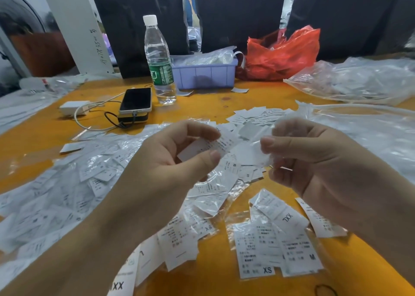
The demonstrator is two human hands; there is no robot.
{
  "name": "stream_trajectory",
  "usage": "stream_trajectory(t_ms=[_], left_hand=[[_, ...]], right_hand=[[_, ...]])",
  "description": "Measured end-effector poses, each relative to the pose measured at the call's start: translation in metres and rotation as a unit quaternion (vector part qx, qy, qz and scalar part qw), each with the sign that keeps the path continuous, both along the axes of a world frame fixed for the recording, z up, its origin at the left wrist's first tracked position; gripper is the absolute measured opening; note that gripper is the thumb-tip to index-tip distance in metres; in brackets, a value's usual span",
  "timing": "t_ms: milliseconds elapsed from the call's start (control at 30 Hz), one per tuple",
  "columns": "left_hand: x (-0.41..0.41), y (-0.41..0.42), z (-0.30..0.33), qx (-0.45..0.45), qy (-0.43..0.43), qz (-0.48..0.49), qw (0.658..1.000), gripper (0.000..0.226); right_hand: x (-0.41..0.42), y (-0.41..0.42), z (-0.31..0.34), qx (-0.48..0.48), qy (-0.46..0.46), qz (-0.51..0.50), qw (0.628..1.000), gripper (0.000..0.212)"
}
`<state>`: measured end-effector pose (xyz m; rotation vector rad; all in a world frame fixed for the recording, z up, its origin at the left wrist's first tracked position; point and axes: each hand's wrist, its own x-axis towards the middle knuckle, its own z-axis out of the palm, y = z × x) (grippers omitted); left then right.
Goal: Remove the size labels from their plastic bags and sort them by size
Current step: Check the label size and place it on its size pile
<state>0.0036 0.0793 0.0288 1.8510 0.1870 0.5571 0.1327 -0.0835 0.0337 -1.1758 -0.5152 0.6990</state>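
- Hovering above the orange table (202,107), both hands meet mid-frame, forearms entering from the lower corners.
- Left hand (170,161): palm turned inward, thumb and forefinger pinching a white size label (208,145); remaining fingers curled beneath.
- Right hand (314,159): thumb extended toward the left, fingers curled round a clear plastic bag (253,154) whose open end touches the label; motion blur on the fingertips.
- Below the hands, bagged labels (276,246) marked XS, M and XXL lie near the front edge; a larger heap (67,194) spreads left.
- Far side: water bottle (159,58), phone (136,99) on a charger cable, lilac tray (206,73), red bag (283,53).
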Motion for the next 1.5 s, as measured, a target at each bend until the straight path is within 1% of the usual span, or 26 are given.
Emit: stream_trajectory(t_ms=[100, 167, 333, 400, 533, 800, 933, 1100, 1500], left_hand=[[-0.001, -0.002, 0.000, -0.018, -0.014, 0.001, 1.000, 0.034], [0.000, -0.004, 0.000, -0.018, -0.016, 0.002, 1.000, 0.038], [-0.001, -0.008, 0.000, -0.014, -0.002, 0.000, 1.000, 0.036], [-0.001, -0.008, -0.001, -0.020, 0.002, -0.001, 1.000, 0.035], [-0.002, -0.009, 0.002, -0.034, 0.006, -0.014, 0.999, 0.031], [-0.002, -0.010, 0.002, -0.060, 0.014, -0.046, 0.997, 0.022], [-0.001, -0.009, 0.000, -0.028, 0.025, -0.005, 0.999, 0.020], [0.001, -0.006, 0.000, -0.029, 0.031, 0.047, 0.998, 0.018], [0.001, -0.012, 0.001, -0.066, 0.038, 0.033, 0.997, 0.017]], right_hand=[[0.000, 0.000, -0.001, 0.000, 0.002, -0.017, 1.000, 0.040], [-0.001, 0.001, -0.001, 0.001, 0.005, -0.014, 1.000, 0.044], [-0.004, 0.001, 0.001, 0.037, 0.011, 0.008, 0.999, 0.021], [-0.004, 0.001, 0.002, 0.046, 0.009, 0.009, 0.999, 0.017], [-0.005, 0.001, 0.002, 0.055, 0.000, 0.008, 0.998, 0.019], [-0.006, 0.001, 0.000, 0.055, -0.047, 0.012, 0.997, 0.024], [-0.007, 0.000, 0.000, 0.056, -0.053, 0.012, 0.997, 0.026], [-0.009, -0.001, 0.002, 0.064, -0.064, 0.021, 0.996, 0.029], [-0.009, 0.000, -0.002, 0.065, -0.073, 0.022, 0.995, 0.033]])
